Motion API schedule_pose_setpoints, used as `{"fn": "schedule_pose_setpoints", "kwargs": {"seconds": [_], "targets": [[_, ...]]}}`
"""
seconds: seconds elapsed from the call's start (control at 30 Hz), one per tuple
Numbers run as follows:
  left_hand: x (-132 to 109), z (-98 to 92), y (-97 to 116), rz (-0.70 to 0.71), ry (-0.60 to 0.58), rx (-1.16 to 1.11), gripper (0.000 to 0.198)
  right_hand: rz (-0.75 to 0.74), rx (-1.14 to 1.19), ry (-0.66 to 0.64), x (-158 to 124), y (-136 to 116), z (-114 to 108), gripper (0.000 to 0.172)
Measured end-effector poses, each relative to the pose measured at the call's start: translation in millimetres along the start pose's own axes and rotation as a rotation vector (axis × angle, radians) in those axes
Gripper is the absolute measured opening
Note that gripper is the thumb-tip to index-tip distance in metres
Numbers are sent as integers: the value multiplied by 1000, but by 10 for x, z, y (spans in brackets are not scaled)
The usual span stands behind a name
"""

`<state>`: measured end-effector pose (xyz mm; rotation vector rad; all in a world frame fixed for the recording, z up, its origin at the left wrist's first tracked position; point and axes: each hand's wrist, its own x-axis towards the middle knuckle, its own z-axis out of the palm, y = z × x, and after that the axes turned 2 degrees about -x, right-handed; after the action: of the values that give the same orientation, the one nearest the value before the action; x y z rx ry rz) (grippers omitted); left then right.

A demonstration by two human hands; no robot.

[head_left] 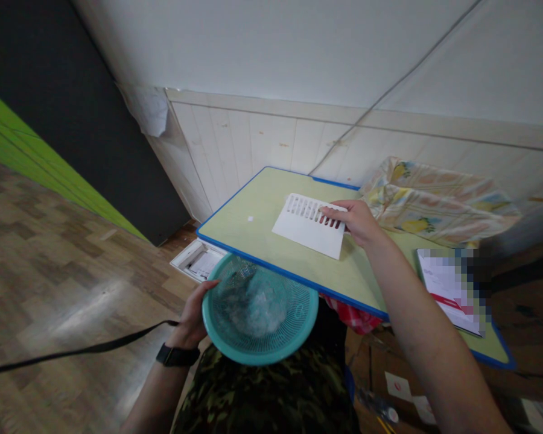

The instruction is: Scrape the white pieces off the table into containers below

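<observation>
Your right grip (359, 222) pinches a white card (308, 238) by its slotted edge, thumb on top, fingers showing through the slots from beneath; the card extends left of that grip, above the pale desk (235, 220). Your left grip (193, 319) holds the left rim of a teal basket (259, 358), which sits right of that grip, by the desk's near edge, with clear contents (262, 310) too blurred to identify. Pinch lightly, since the card looks thin and could bend at its slots, and hold the basket level to avoid spilling anything.
</observation>
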<state>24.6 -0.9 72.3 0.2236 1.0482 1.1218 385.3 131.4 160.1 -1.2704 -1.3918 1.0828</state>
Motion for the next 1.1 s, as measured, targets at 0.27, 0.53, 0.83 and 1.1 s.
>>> {"fn": "schedule_pose_setpoints", "kwargs": {"seconds": [0.27, 0.53, 0.83, 1.1], "targets": [[-31, 55, 15, 15, 12, 11, 27, 31, -16, -213, -71, -43, 105, 42], [-19, 46, 15, 0, -9, -9, 27, 14, -51, -311, -96, -68, 121, 39], [-46, 73, 21, -5, 9, 4, 23, 60, 53, -249, -123, -121, 120, 43], [-31, 40, 11, 9, 20, -13, 20, 5, 63, 54, -35, -4, 140, 51]]}}
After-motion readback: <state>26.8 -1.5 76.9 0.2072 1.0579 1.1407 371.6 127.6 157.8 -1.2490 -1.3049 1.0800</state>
